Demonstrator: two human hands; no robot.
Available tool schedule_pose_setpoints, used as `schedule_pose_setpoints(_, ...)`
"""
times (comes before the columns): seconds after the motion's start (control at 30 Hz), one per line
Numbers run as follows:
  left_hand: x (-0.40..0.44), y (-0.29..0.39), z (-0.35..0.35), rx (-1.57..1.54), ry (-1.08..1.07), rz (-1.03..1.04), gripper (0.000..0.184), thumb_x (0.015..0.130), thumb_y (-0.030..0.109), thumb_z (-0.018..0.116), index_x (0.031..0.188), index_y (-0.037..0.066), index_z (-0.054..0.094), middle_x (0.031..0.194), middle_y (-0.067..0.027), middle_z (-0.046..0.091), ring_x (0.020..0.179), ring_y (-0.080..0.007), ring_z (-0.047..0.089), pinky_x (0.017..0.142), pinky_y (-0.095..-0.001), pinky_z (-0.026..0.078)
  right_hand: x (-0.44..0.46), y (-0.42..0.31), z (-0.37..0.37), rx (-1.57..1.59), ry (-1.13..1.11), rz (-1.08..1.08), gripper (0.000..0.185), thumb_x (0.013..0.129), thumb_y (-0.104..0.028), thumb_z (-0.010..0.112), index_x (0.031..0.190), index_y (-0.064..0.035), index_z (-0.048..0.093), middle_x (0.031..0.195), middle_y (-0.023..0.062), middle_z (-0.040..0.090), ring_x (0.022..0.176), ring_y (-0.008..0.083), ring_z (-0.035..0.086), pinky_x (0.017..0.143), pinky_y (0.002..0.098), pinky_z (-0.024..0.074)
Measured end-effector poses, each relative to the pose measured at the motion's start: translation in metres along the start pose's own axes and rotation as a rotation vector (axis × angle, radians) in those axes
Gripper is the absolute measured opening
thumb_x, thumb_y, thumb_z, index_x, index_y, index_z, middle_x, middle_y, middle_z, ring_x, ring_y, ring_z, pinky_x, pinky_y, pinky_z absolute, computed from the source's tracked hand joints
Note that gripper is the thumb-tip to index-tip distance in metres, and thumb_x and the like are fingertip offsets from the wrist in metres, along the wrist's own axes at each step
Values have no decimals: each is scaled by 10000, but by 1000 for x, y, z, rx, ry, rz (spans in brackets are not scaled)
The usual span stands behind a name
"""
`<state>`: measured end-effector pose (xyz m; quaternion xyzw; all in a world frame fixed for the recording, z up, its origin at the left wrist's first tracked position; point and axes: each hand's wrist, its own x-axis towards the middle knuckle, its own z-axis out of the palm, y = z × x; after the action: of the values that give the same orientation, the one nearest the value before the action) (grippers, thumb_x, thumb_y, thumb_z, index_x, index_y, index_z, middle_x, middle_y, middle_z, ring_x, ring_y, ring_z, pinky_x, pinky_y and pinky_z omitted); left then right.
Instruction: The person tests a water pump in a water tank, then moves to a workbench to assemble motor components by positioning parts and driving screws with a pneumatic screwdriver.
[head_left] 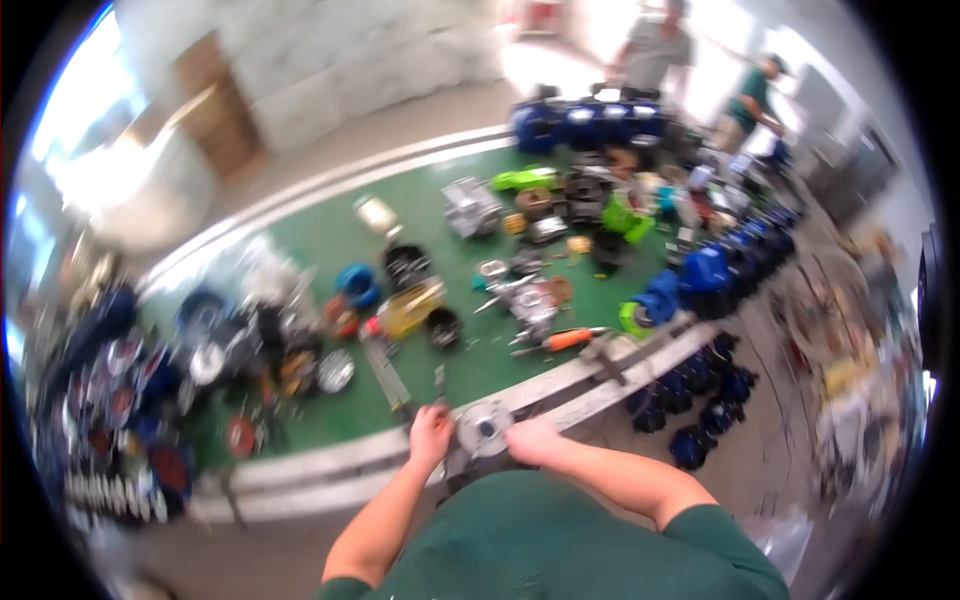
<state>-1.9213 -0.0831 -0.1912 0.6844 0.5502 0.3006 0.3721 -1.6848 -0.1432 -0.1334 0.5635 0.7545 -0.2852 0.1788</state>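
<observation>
we see a pale wall (pixel 350 55) running behind a long bench (pixel 310 250), its green top edged with a light rail (pixel 310 465) along the near side. at left — beyond a brown upright panel (pixel 215 105) and a pale, bulky, sack-like form (pixel 150 200) — we find a window (pixel 90 85) flooded with white light. the floor (pixel 745 475) is greyish-brown, crossed at right by thin cables (pixel 780 405). we note strong glare (pixel 545 68) at upper middle and a blurred grey cabinet-like form (pixel 855 165) at right.
</observation>
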Motion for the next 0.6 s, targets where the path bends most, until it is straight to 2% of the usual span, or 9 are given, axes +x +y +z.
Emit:
schedule_pose_setpoints(0.07,-5,-22,-13,-58,130,-1,229,838,73,699,1057,30,650,999,-161,614,905,-313,666,807,-391,549,10,-2,6,-29,6,23,237,834,-219,566,811,-50,730,837,156,731,798,332,728,694,475,569)
schedule_pose_setpoints(0.1,-8,-23,-28,-122,149,-94,244,831,55,703,1066,25,644,995,-165,615,900,-319,663,801,-394,546,11,-2,10,-38,34,24,238,834,-218,565,785,-52,728,813,152,728,781,327,729,690,471,569)
schedule_pose_setpoints(0.17,-14,-57,-48,-47,349,-46,212,832,38,703,1032,19,633,971,-156,624,869,-311,661,781,-384,540,14,2,13,-110,21,5,247,835,-227,572,751,-45,717,776,163,716,749,329,721,685,481,567)
schedule_pose_setpoints(0.2,-16,-70,-61,-86,412,-121,194,832,35,702,1011,17,628,958,-157,627,870,-314,660,785,-389,538,11,2,14,-100,81,-6,255,836,-232,572,744,-39,712,778,173,713,744,336,716,686,488,566)
schedule_pose_setpoints(0.23,-18,-83,-77,-10,485,-180,193,825,44,713,1000,23,637,937,-147,640,859,-290,663,766,-379,540,8,1,13,-84,148,-7,263,837,-237,573,737,-34,707,781,182,710,739,343,710,687,496,564)
schedule_pose_setpoints(0.33,-13,-141,-112,123,658,-357,190,824,62,720,999,29,651,933,-137,646,861,-292,655,800,-396,539,-1,-6,6,-182,283,-115,247,832,-222,579,698,-52,698,703,170,699,665,315,703,664,466,563)
schedule_pose_setpoints(0.43,1,-179,-156,209,715,-448,228,817,61,722,1025,19,638,979,-146,616,888,-300,641,822,-398,531,8,1,17,-190,230,-97,268,834,-231,579,674,-44,686,689,174,694,675,318,705,691,456,565)
schedule_pose_setpoints(0.47,6,-186,-171,193,711,-522,250,834,69,701,1072,38,632,1054,-148,597,954,-325,639,850,-424,525,9,1,18,-195,200,-63,271,835,-230,573,681,-39,688,689,177,690,683,328,703,711,459,565)
schedule_pose_setpoints(0.6,31,-215,-213,293,698,-740,442,800,143,782,1197,64,603,1181,-190,545,1114,-379,581,970,-441,487,13,0,13,-78,101,59,348,867,-311,577,778,1,704,861,206,701,840,375,689,790,480,552)
